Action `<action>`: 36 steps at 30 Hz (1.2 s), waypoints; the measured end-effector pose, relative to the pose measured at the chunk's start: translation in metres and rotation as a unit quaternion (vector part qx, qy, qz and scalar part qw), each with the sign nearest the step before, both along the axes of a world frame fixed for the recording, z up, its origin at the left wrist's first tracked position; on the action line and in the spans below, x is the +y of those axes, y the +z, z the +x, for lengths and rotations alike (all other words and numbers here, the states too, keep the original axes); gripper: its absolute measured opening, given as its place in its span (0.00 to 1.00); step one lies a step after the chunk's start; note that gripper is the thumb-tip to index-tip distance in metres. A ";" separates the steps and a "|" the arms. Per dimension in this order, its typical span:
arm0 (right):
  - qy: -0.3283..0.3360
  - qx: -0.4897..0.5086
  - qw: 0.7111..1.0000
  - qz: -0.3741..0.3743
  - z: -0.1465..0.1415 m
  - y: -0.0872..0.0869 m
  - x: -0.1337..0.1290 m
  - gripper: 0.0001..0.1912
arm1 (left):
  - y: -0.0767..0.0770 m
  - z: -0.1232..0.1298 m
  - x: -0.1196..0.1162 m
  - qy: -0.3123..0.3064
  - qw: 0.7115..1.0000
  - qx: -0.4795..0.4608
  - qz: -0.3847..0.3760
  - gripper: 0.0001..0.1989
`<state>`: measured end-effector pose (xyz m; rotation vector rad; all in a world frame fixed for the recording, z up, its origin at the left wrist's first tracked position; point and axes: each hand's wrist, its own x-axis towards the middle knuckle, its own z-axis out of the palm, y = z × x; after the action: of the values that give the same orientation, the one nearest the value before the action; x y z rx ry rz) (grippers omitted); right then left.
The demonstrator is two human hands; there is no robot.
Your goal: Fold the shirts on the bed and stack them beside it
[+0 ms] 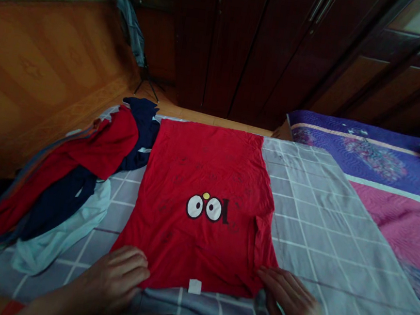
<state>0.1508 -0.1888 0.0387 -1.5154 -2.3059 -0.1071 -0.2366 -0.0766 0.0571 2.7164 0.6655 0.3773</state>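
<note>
A red T-shirt (209, 162) lies spread on the bed, with cartoon eyes and a dark letter printed on it. A small white label (195, 286) shows at the middle of its near edge. My left hand (125, 277) has its fingers curled over the near left corner, closed on the cloth. At the near right corner, my right hand (293, 305) pinches the fabric between thumb and fingertips. On the right side of the shirt, a strip of cloth lies folded inward with some creases.
Left of the shirt lies a heap of clothes (62, 178) in red, navy and pale blue. The bed has a grey checked sheet (311, 213). A purple and pink bedspread (381, 161) is at the right. Dark wardrobes (237, 46) and a thin tripod stand (143, 72) are behind.
</note>
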 end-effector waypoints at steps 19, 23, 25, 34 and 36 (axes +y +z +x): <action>0.062 0.008 0.996 -0.059 -0.031 -0.001 0.000 0.21 | 0.003 0.004 -0.016 -0.030 0.997 0.071 -0.006 0.15; 0.022 -0.045 0.999 -0.009 -0.015 -0.006 -0.006 0.28 | -0.004 -0.014 -0.021 0.019 0.994 0.078 0.072 0.29; 0.010 -0.058 0.998 0.014 -0.004 -0.009 -0.006 0.26 | -0.012 -0.023 -0.019 0.030 0.990 0.079 0.117 0.29; 0.040 -0.015 0.999 0.033 0.015 -0.012 0.011 0.20 | -0.024 -0.036 -0.007 0.019 0.981 0.057 0.184 0.27; 0.041 -0.024 0.999 0.011 0.018 -0.014 0.009 0.22 | -0.018 -0.035 -0.007 0.018 0.979 0.075 0.190 0.30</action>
<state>0.1693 -0.1801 0.0251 -1.4206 -2.3924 -0.1475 -0.2717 -0.0835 0.0395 3.1247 0.7507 0.3392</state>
